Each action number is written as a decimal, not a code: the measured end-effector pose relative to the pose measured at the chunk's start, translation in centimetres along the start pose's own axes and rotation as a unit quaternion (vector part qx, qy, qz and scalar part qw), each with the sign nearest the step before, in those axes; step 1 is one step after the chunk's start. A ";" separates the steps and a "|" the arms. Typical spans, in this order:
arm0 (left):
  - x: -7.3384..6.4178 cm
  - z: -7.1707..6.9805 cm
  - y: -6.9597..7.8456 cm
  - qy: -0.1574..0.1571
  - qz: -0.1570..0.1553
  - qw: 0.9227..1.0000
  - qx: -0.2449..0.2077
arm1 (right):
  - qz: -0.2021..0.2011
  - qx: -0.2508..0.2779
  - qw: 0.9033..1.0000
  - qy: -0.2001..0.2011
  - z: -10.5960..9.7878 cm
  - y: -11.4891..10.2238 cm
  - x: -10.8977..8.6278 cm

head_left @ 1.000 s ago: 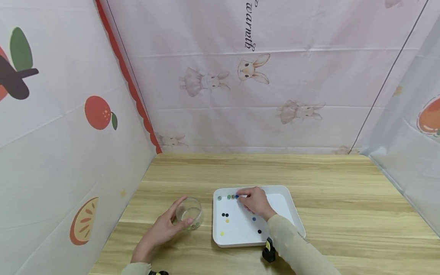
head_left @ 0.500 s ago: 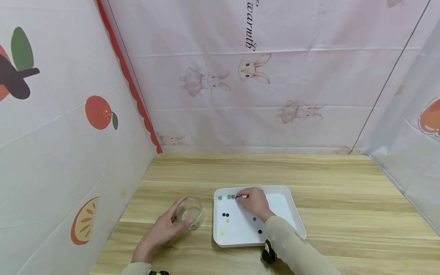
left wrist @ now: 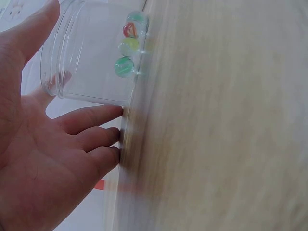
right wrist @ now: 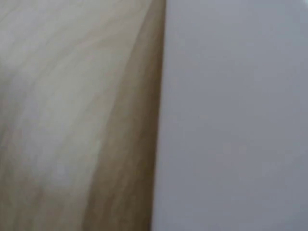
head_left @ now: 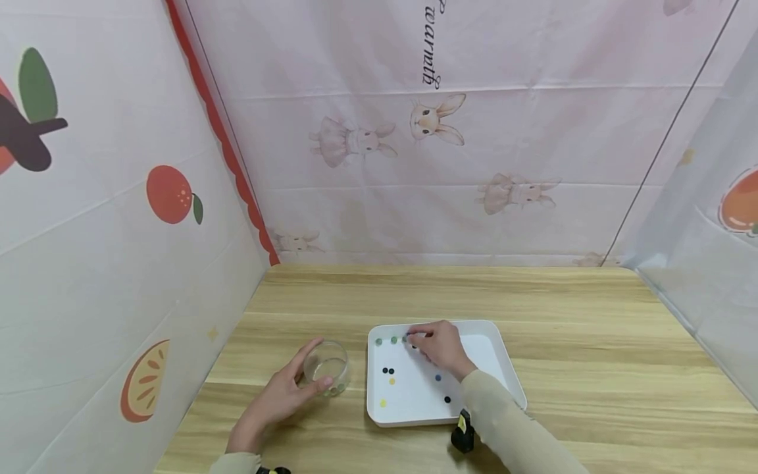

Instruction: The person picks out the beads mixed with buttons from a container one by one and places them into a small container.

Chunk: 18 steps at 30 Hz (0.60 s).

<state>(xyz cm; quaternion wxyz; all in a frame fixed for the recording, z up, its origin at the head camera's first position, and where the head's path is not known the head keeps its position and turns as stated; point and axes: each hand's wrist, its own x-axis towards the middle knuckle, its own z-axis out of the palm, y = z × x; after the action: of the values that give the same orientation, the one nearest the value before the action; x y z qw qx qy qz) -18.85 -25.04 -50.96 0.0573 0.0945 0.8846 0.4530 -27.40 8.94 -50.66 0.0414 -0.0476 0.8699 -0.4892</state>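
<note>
My left hand (head_left: 283,394) holds a clear jar (head_left: 327,361) upright on the table, thumb and forefinger on opposite sides of its rim. Several glass marbles (left wrist: 124,67) lie on the jar's bottom in the left wrist view, green, red and yellow among them. Over the far left part of a white tray (head_left: 487,349), my right hand (head_left: 443,347) pinches a small greenish marble (head_left: 405,339); the fingers partly cover it. Two green marbles (head_left: 394,340) sit to its left along the tray's far side. A dark bead (head_left: 414,345) shows just under the fingers.
Black beads (head_left: 387,370), yellow beads (head_left: 383,403) and a blue bead (head_left: 438,378) lie scattered in the tray. The wooden table (head_left: 592,355) meets printed cloth walls (head_left: 367,217) at the back and sides. The right wrist view shows only blurred tray wall and wood.
The right fingertips have shifted slightly; a greenish marble now sits at them, where a blue bead showed before. A dark bead has come into view beneath them. The left hand and jar stay put.
</note>
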 end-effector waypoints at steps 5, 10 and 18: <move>0.0 0.0 -0.1 0.002 -0.001 1.000 0.002 | 0.011 0.003 1.000 0.001 -0.2 -0.4 0.2; 0.0 0.0 -0.1 0.000 -0.002 1.000 0.002 | 0.010 0.001 1.000 0.001 -0.2 -0.6 0.2; 0.0 0.0 0.0 0.000 -0.001 1.000 0.000 | 0.005 0.012 1.000 0.002 0.0 -1.1 0.0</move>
<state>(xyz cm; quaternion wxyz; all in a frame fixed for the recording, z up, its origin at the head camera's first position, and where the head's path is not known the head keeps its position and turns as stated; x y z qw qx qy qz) -18.85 -25.07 -50.95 0.0582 0.0937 0.8847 0.4529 -27.36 8.34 -49.71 0.0424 -0.0415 0.8642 -0.4996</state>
